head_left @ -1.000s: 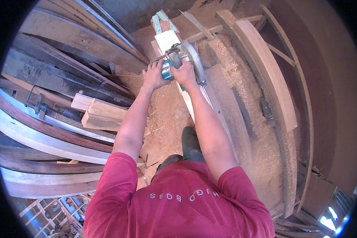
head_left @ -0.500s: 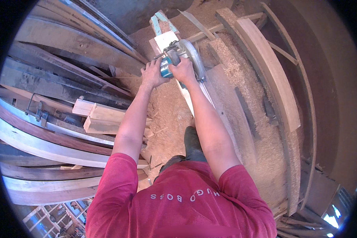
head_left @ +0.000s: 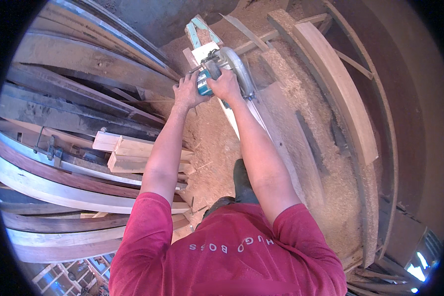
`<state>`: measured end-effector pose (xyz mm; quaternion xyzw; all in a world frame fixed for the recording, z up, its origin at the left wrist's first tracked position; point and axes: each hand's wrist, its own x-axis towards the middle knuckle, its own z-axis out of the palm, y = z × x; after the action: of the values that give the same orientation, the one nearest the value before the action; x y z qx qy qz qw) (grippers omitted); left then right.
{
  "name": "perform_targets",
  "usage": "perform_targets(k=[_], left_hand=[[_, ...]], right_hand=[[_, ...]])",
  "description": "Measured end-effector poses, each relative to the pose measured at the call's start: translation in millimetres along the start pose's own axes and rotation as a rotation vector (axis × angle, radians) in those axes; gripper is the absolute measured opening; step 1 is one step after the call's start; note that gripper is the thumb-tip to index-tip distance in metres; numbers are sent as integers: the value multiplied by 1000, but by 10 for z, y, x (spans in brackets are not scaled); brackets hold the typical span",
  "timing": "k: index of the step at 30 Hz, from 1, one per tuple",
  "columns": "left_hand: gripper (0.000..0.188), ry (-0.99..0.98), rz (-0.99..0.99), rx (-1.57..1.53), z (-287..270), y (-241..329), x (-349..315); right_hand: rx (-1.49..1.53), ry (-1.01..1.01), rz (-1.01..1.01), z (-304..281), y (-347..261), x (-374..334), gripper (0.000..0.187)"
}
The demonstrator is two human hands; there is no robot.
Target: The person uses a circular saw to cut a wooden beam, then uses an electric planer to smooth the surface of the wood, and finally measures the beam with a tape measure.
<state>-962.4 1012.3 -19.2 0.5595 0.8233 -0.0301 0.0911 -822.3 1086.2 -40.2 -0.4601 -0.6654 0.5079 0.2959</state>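
Observation:
A circular saw [head_left: 236, 64] with a teal motor housing and a grey rounded blade guard sits on a long pale board [head_left: 230, 117]. My right hand [head_left: 225, 85] is wrapped round its rear handle. On the left side of the saw, my left hand [head_left: 187, 92] grips the end of the motor housing, its fingers curled over the far side. Both arms reach forward, nearly straight. The board runs from beneath the saw back toward my body, partly hidden by my right forearm. The blade itself is hidden under the guard.
Several long planks [head_left: 79, 106] are stacked at the left, with short pale wood blocks [head_left: 128, 155] and a clamp [head_left: 53, 148] among them. A teal-edged wooden support [head_left: 202, 30] stands beyond the saw. Curved timbers [head_left: 338, 89] lie at the right. Sawdust [head_left: 207, 138] covers the ground.
The whole scene has shifted slightly in view. Both hands keep the same hold on the saw, which has moved little, if at all, along the board.

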Motion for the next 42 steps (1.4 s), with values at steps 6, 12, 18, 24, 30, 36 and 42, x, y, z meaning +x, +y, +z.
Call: perform_targets(k=[6,12,18,24,30,36,42], left_hand=[[110,38,21,0,-3,-80,83],[109,45,19,-40,-9,-159,173],[108,30,14,-14,-77,-143,254],[110,17,7,-14,-62,-240,379],[110,15,16,-9,-28,-298,477],[108,59,20,-14,-34,-392,589],[107,41,41,-7,-76,-404,683]], right_hand=[[16,-4,-33,72,0,118,45],[0,24,-84,100,-67,192,41],[-1,33,-63,125,-92,290,38],[41,14,-51,155,-136,375,38],[11,12,-44,184,-153,461,39],[10,-3,-48,253,-182,584,41],[21,60,-45,344,-148,693,43]])
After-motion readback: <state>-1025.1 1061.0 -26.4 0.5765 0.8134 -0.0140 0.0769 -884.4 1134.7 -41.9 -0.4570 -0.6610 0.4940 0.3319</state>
